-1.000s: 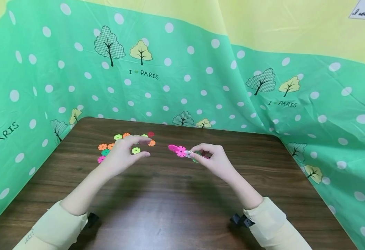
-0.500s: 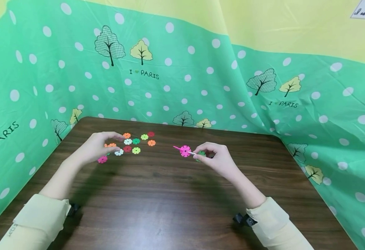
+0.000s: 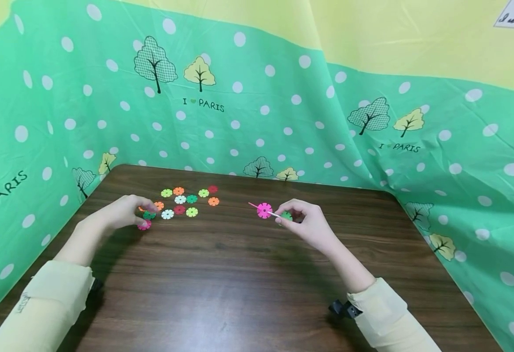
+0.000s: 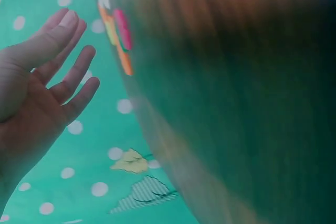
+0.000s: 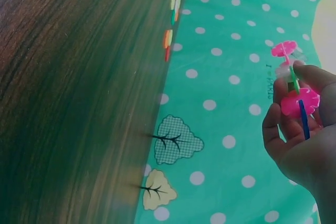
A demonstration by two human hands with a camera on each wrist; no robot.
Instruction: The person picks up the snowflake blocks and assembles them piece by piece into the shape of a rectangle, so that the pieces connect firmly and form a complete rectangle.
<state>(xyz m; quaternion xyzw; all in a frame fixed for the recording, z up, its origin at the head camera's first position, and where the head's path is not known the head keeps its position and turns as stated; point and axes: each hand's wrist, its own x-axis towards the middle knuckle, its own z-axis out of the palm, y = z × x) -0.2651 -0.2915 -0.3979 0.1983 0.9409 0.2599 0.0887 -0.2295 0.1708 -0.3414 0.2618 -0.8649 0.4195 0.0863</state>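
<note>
In the head view, my left hand point(image 3: 122, 212) reaches over the left end of a group of flower-shaped plastic discs. Its thumb is close to a pink disc point(image 3: 144, 225); I cannot tell whether they touch. The left wrist view shows that hand's fingers point(image 4: 79, 74) spread, holding nothing. My right hand point(image 3: 303, 220) pinches a chain of interlocked discs above the table. A pink disc point(image 3: 264, 210) and a green disc point(image 3: 286, 217) show on it. From the right wrist, another pink disc point(image 5: 300, 103) and a blue disc point(image 5: 304, 120) on the chain appear beside the palm.
Several loose discs lie flat on the brown wooden table point(image 3: 239, 283), among them a white disc point(image 3: 167, 214), a yellow-green disc point(image 3: 191, 212) and an orange disc point(image 3: 213, 201). A green and yellow patterned cloth point(image 3: 248, 98) hangs behind the table and along its sides.
My left hand has moved left and down, from above the middle of the loose discs to their left end. The right hand stays nearly in place while the chain has turned.
</note>
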